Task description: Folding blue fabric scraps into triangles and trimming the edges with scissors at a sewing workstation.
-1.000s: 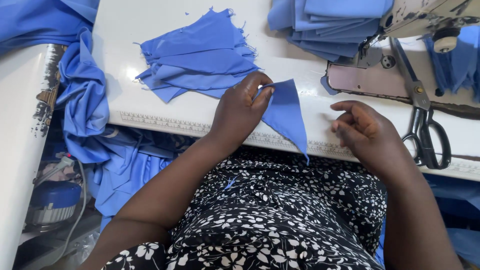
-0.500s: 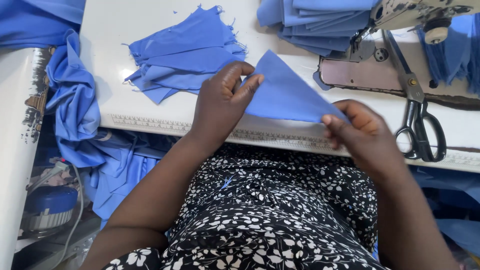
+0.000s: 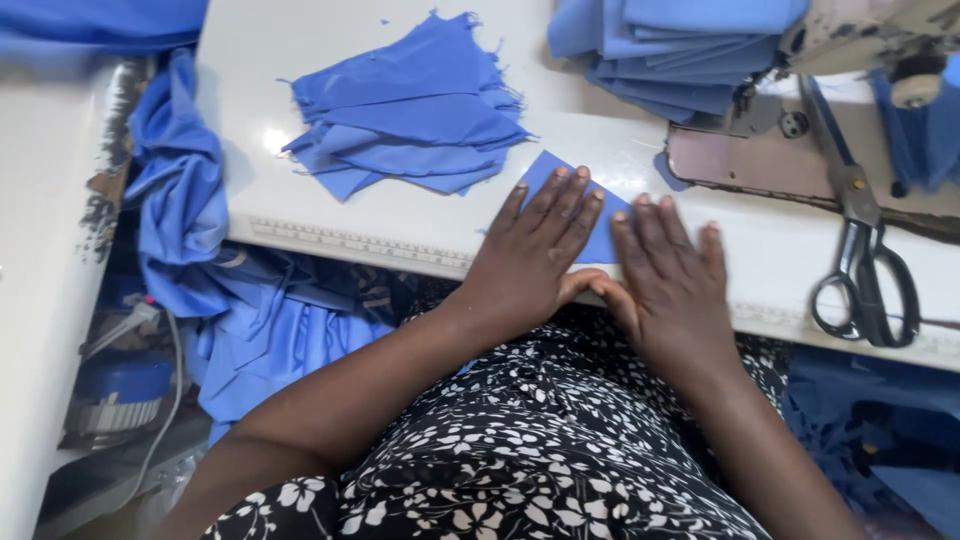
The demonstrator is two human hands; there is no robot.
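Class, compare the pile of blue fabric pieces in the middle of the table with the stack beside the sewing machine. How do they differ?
The middle pile is fanned out loosely with frayed, pointed edges; the stack by the machine is folded flat with even edges. The pile lies fully in view; the stack runs off the top edge. Both are the same blue cloth.

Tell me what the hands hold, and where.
Nothing is gripped: left hand and right hand press flat on a blue fabric piece, covering its lower part.
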